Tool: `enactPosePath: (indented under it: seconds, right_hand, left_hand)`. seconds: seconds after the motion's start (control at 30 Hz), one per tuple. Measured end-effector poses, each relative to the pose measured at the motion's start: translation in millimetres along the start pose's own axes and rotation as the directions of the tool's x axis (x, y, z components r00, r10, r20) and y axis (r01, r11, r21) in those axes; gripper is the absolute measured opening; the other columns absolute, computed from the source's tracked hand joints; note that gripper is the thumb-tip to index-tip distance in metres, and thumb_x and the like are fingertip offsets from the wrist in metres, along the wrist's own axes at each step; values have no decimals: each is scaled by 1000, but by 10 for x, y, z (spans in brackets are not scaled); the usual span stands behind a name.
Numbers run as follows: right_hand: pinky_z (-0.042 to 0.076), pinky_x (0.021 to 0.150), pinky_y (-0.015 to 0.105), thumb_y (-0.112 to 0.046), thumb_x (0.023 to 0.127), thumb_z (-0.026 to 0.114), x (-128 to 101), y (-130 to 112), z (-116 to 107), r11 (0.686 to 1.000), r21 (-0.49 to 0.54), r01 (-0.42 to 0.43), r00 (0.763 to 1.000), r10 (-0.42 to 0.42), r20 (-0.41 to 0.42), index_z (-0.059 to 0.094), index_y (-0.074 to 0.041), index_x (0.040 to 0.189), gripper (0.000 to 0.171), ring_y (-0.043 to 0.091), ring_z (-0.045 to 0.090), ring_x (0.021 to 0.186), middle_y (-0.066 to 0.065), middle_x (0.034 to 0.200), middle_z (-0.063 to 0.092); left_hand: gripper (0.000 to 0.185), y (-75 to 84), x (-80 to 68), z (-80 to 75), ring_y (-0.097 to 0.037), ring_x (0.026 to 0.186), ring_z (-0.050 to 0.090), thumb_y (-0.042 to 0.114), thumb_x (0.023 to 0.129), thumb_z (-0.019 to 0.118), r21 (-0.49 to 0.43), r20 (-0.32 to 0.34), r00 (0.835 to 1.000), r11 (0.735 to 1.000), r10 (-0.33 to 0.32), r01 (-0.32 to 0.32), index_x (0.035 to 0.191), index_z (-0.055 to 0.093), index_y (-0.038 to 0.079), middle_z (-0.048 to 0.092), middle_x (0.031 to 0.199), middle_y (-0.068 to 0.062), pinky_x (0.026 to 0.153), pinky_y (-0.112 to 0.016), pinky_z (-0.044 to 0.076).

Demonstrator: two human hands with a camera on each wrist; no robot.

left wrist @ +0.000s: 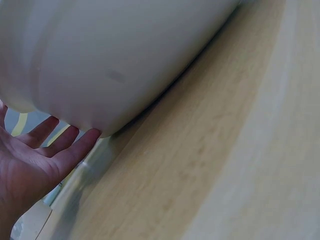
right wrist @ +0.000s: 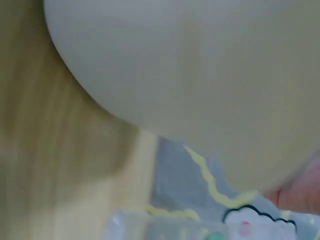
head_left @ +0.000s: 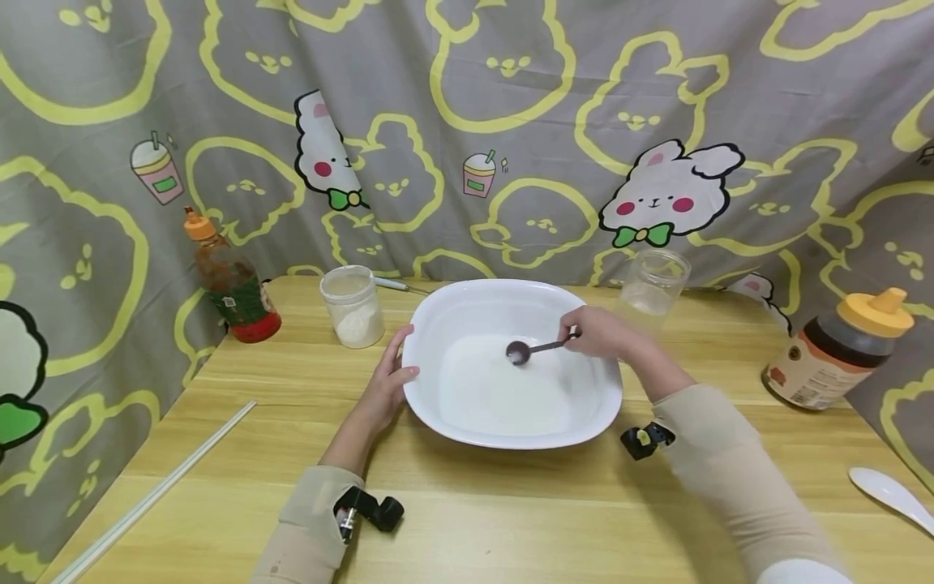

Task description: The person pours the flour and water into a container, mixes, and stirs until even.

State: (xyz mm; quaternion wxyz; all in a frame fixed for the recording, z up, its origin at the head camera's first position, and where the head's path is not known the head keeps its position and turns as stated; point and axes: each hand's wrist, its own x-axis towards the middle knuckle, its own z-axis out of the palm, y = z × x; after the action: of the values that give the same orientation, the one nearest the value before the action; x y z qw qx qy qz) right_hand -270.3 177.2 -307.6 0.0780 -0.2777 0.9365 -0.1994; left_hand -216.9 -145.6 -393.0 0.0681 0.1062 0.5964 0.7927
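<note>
One white bowl (head_left: 511,422) sits mid-table, with two jars, two bottles and one white spoon around it. My right hand (head_left: 594,331) pinches a small dark measuring spoon (head_left: 536,349), its scoop over the bowl's milky contents. My left hand (head_left: 387,385) lies open, fingers (left wrist: 60,142) straight against the bowl's left wall, forearm on the table.

A grey curtain (head_left: 511,122) printed with yellow outlines and white rabbits hangs behind a light wooden table (head_left: 474,511).
</note>
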Motion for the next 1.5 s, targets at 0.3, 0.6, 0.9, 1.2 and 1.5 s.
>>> enactPosePath:
  seconds: [0.3, 0.6, 0.9, 1.2, 1.5]
  right_hand:
    - [31, 45, 22, 2, 75, 54, -76, -70, 50, 976, 217, 32, 980, -73, 187, 62, -8, 74, 13, 10, 37, 46, -1, 55, 48]
    - [35, 51, 26, 2, 71, 55, -132, 18, -155, 999, -35, -23, 998, 25, 60, 60, -7, 70, 10, 15, 42, 58, -1, 62, 52]
    - [35, 47, 24, -2, 78, 56, 67, -109, 188, 983, 161, 87, 995, -93, 28, 62, -6, 79, 7, 12, 41, 49, -2, 55, 49]
    - [33, 48, 23, 3, 74, 55, -147, -89, 1, 977, 195, 89, 973, -127, 193, 62, -9, 73, 14, 11, 39, 51, -1, 62, 52]
    - [37, 53, 27, -1, 74, 56, -63, 43, -99, 996, -65, -62, 998, 62, 2, 61, -8, 73, 9, 17, 44, 61, -1, 65, 53]
  left_hand:
    - [68, -8, 3, 11, -41, 110, 34, 6, 77, 46, -9, 6, 1000, 1000, 4, -4, 137, 18, 21, 27, 131, -19, 75, -42, 46]
    - [67, -8, 5, 6, -39, 108, 36, 6, 77, 46, -6, 7, 1000, 1000, 10, -10, 137, 19, 21, 28, 131, -19, 76, -43, 45]
    - [68, -7, -6, 9, -42, 110, 33, 6, 77, 46, -4, 2, 1000, 1000, 7, -7, 137, 19, 21, 27, 131, -19, 77, -47, 43]
    - [67, -6, 8, -1, -41, 109, 34, 6, 77, 46, -2, 7, 1000, 1000, 8, -8, 136, 19, 22, 27, 132, -18, 76, -44, 45]
    - [67, -5, 5, -6, -43, 111, 32, 6, 77, 46, -4, 6, 1000, 1000, 7, -7, 136, 19, 21, 27, 131, -19, 79, -49, 42]
